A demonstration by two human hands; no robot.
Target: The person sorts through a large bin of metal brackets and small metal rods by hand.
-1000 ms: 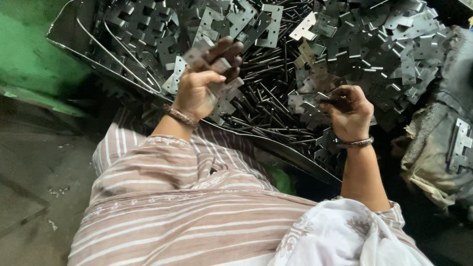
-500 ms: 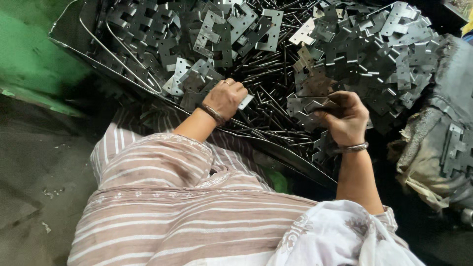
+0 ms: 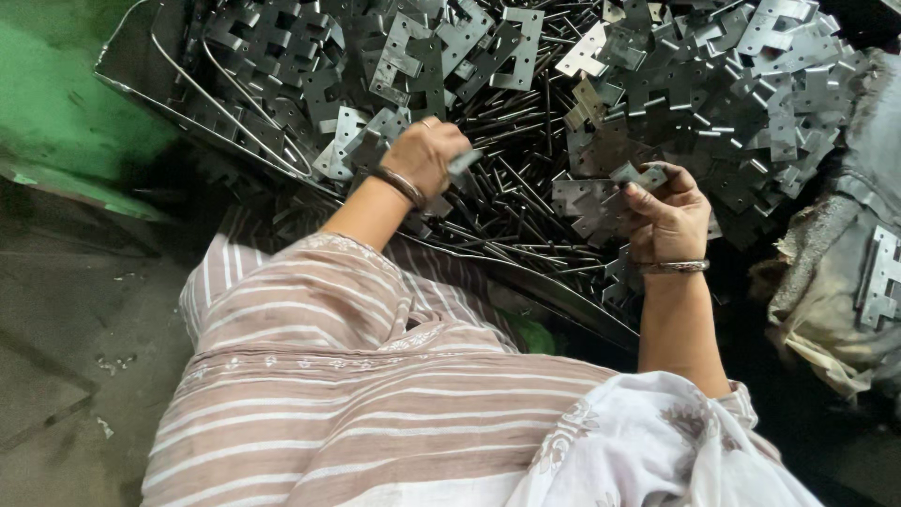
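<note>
Two hands over heap of stamped metal hinge plates (image 3: 601, 84) and thin steel pins (image 3: 511, 202) in dark tray (image 3: 141, 70). Left hand (image 3: 427, 155) closed, grip pinching small metal piece (image 3: 465, 161). Right hand (image 3: 666, 216) curled, clamping hinge plate (image 3: 587, 202). Grey sack (image 3: 845, 282) at right, holding more plates. Green surface (image 3: 56, 103) at left.

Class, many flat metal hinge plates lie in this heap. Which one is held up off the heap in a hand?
The hinge plate gripped by the right hand, lifted above the rods; the others lie loose in the pile.

Dim, soft light; metal glints, edges murky.
</note>
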